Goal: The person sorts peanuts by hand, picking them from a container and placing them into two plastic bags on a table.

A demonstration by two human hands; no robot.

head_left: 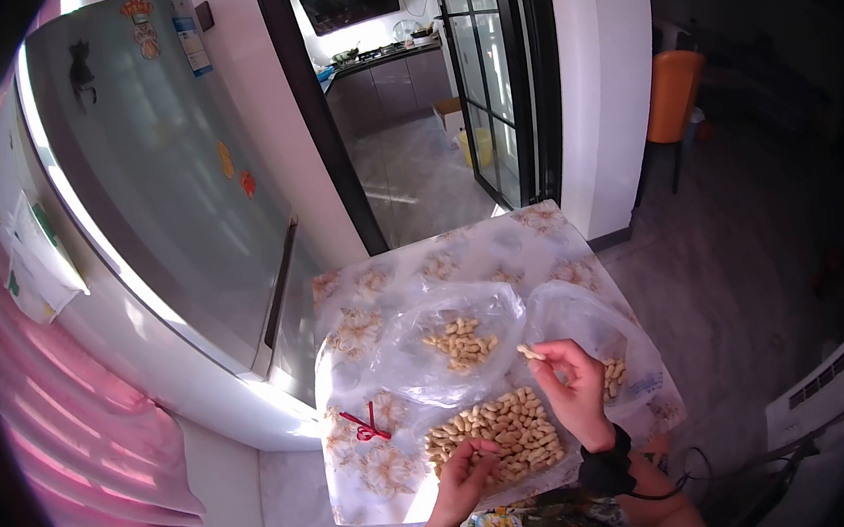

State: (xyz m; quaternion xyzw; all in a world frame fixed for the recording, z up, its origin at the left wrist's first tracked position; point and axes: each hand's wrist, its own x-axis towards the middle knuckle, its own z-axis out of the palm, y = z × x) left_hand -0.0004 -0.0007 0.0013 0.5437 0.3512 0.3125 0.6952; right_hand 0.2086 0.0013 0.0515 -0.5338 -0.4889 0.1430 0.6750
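Note:
My right hand (573, 386) is raised over the table with a peanut (527, 352) pinched between thumb and fingertips. Low over a rectangular heap of unshelled peanuts (506, 422), my left hand (464, 479) has its fingers curled toward the thumb; whatever they hold, if anything, is hidden. Behind the heap lies an open clear plastic bag (410, 355) with a small pile of peanuts (464, 345) in it. A second clear bag (587, 314) is to the right, and the peanuts (614, 377) in it are partly covered by my right hand.
A flower-patterned cloth covers the table (380, 468). Red ties (365, 424) lie at its left side. A refrigerator (163, 176) stands to the left, a glass door (481, 78) beyond the table, and a white slotted appliance (838, 373) at the right.

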